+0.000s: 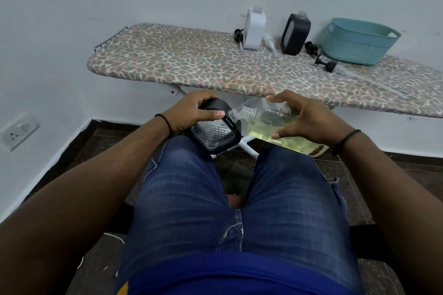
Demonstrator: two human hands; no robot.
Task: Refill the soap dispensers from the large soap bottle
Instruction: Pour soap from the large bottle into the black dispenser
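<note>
Two hands meet over the person's lap, just in front of the knees. The left hand (191,112) grips a black soap dispenser (214,128), fingers curled over its top end and thumb laid along the upper edge; the dispenser is tilted, its clear textured window facing up, its lower end near the left thigh. The right hand (303,117) holds the large soap bottle (271,124), fingers arched over its upper side and thumb pressed on the near side. The bottle lies nearly on its side, its uncapped threaded neck at 9 o'clock and touching or just beside the dispenser's opening; whether liquid is passing across cannot be told. Pale yellow-green soap fills the bottle's lower half.

Beyond the hands, at 12 o'clock, stands an ironing board (191,64) with a spotted cover, serving as the worktop. Toward its 1 o'clock part a white dispenser (254,29) stands upright, and a second black dispenser (294,33) stands to the right of it, both without pumps. A black pump (238,35) lies left of the white dispenser, a white pump (269,42) lies between the two, and two more black pumps (322,58) lie right of the black one. A teal basket (354,48) sits at the 2 o'clock end
</note>
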